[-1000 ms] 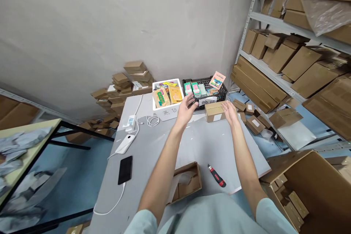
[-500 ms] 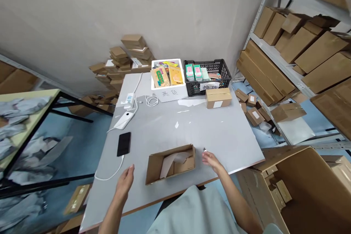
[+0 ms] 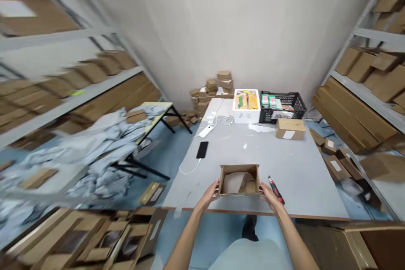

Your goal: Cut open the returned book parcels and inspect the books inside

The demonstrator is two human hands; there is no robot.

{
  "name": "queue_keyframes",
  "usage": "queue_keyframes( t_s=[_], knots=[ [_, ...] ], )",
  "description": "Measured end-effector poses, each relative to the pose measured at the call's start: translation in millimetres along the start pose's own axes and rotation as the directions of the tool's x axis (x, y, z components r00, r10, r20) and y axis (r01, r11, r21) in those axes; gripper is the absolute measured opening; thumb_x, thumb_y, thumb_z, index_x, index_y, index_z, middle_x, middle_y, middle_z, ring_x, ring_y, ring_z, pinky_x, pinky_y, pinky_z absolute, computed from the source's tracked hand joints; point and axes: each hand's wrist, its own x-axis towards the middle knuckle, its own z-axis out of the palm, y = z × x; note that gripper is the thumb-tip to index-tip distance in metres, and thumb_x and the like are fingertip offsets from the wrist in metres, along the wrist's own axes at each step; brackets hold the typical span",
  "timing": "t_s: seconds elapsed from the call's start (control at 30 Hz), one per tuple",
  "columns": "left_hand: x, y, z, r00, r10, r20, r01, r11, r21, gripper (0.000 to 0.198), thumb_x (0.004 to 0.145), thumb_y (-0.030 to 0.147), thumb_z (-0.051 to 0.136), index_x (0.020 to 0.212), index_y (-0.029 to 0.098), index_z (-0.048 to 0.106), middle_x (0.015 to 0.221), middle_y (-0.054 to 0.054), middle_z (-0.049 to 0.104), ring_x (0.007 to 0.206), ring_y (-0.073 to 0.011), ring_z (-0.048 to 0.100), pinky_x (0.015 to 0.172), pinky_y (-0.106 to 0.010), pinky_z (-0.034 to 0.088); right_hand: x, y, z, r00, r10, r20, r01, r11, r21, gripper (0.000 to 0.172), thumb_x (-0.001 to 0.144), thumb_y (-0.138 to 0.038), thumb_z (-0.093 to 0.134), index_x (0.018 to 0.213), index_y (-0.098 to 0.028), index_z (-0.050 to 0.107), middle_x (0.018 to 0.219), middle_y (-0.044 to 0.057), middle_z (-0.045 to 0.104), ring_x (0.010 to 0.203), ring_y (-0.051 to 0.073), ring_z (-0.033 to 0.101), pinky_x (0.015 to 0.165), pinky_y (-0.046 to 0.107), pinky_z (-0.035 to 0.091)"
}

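An open-topped cardboard box (image 3: 239,168) stands near the front edge of the grey table (image 3: 228,147), with a sheet of pale paper (image 3: 234,182) lying inside. My left hand (image 3: 209,195) grips its left side, fingers pressed on the outer wall. On the opposite side my right hand (image 3: 268,196) presses against the right wall, so the box is held between both. Just right of my right hand, a red and black utility knife (image 3: 276,190) lies on the tabletop. Whether the box is lifted I cannot tell.
A black phone (image 3: 202,149) on a white cable lies to the left. Along the back stand a white foam box (image 3: 247,117), a black crate (image 3: 299,105) and a closed carton (image 3: 290,129). Shelves of cartons (image 3: 363,67) flank the table; open boxes (image 3: 95,240) sit lower left.
My hands, earlier apart from the box, have closed on its two sides. The knife, formerly by my right hand, now lies on the table. The view has shifted left.
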Motion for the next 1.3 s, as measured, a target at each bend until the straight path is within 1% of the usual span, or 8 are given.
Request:
queue_keyframes(
  t_s=[0.17, 0.37, 0.5, 0.67, 0.77, 0.93, 1.1, 1.3],
  knots=[
    [-112.8, -72.8, -77.7, 0.987, 0.087, -0.137, -0.112, 0.976, -0.186, 0.082, 0.09, 0.088, 0.07, 0.144, 0.027, 0.077, 0.164, -0.015, 0.069, 0.15, -0.0396, 0.066, 0.116, -0.052, 0.06, -38.1, 31.8, 78.5, 0.979, -0.032, 0.202, 0.055, 0.992, -0.11, 0.073, 0.074, -0.082, 0.089, 0.124, -0.029, 0.085, 0.142, 0.011, 0.082, 0.126, 0.033, 0.078, 0.111, 0.045, 0.059],
    [-296.5, -231.4, -177.1, 0.89, 0.032, -0.455, -0.195, 0.929, -0.316, 0.088, 0.091, 0.092, 0.063, 0.145, 0.024, 0.077, 0.164, -0.018, 0.068, 0.144, -0.0394, 0.069, 0.109, -0.048, 0.062, -96.5, 133.2, 230.3, 0.867, 0.138, 0.478, 0.037, 0.94, -0.339, 0.076, 0.074, -0.079, 0.09, 0.133, -0.032, 0.083, 0.137, 0.007, 0.085, 0.124, 0.033, 0.081, 0.109, 0.048, 0.062],
    [-414.4, -354.2, -208.5, 0.708, -0.103, -0.698, -0.288, 0.861, -0.419, 0.101, 0.082, 0.1, 0.061, 0.144, 0.022, 0.077, 0.155, -0.017, 0.074, 0.144, -0.0409, 0.068, 0.114, -0.051, 0.059, -159.9, 217.2, 331.7, 0.748, 0.319, 0.582, 0.036, 0.857, -0.515, 0.072, 0.074, -0.071, 0.094, 0.131, -0.03, 0.083, 0.133, 0.007, 0.086, 0.12, 0.032, 0.082, 0.112, 0.048, 0.062],
    [-530.2, -479.2, -201.2, 0.45, -0.328, -0.831, -0.415, 0.746, -0.52, 0.102, 0.078, 0.103, 0.062, 0.139, 0.023, 0.08, 0.158, -0.017, 0.073, 0.148, -0.041, 0.065, 0.123, -0.052, 0.052, -238.5, 304.5, 435.3, 0.541, 0.572, 0.616, 0.076, 0.697, -0.713, 0.061, 0.074, -0.058, 0.098, 0.125, -0.028, 0.084, 0.132, 0.007, 0.085, 0.116, 0.029, 0.081, 0.111, 0.046, 0.063],
    [-577.8, -530.8, -189.4, 0.336, -0.463, -0.82, -0.477, 0.667, -0.573, 0.092, 0.085, 0.097, 0.061, 0.14, 0.025, 0.08, 0.158, -0.016, 0.073, 0.147, -0.0404, 0.066, 0.122, -0.053, 0.053, -272.8, 349.9, 490.8, 0.451, 0.667, 0.593, 0.131, 0.608, -0.783, 0.055, 0.079, -0.052, 0.097, 0.126, -0.027, 0.083, 0.132, 0.007, 0.085, 0.118, 0.028, 0.08, 0.113, 0.045, 0.063],
    [-627.7, -591.9, -210.0, 0.278, -0.54, -0.794, -0.545, 0.592, -0.594, 0.088, 0.093, 0.091, 0.059, 0.147, 0.023, 0.076, 0.159, -0.017, 0.072, 0.141, -0.0371, 0.07, 0.12, -0.052, 0.055, -318.0, 423.1, 582.4, 0.35, 0.754, 0.556, 0.206, 0.517, -0.831, 0.049, 0.084, -0.043, 0.096, 0.13, -0.029, 0.084, 0.141, 0.006, 0.083, 0.133, 0.028, 0.076, 0.119, 0.045, 0.061],
    [-668.5, -637.1, -293.4, 0.245, -0.604, -0.759, -0.532, 0.571, -0.626, 0.083, 0.097, 0.088, 0.059, 0.148, 0.024, 0.075, 0.162, -0.018, 0.07, 0.146, -0.0386, 0.067, 0.118, -0.053, 0.057, -354.0, 484.0, 674.6, 0.32, 0.767, 0.556, 0.192, 0.522, -0.831, 0.051, 0.087, -0.041, 0.095, 0.134, -0.028, 0.083, 0.147, 0.007, 0.081, 0.139, 0.028, 0.074, 0.12, 0.045, 0.061],
    [-715.1, -682.7, -418.8, 0.276, -0.595, -0.755, -0.549, 0.547, -0.632, 0.088, 0.094, 0.089, 0.065, 0.149, 0.02, 0.075, 0.159, -0.02, 0.072, 0.147, -0.0406, 0.066, 0.115, -0.054, 0.06, -393.1, 538.8, 788.2, 0.398, 0.747, 0.532, 0.156, 0.516, -0.842, 0.044, 0.085, -0.035, 0.097, 0.126, -0.024, 0.085, 0.143, 0.01, 0.083, 0.138, 0.029, 0.075, 0.121, 0.045, 0.06]
  ],
)
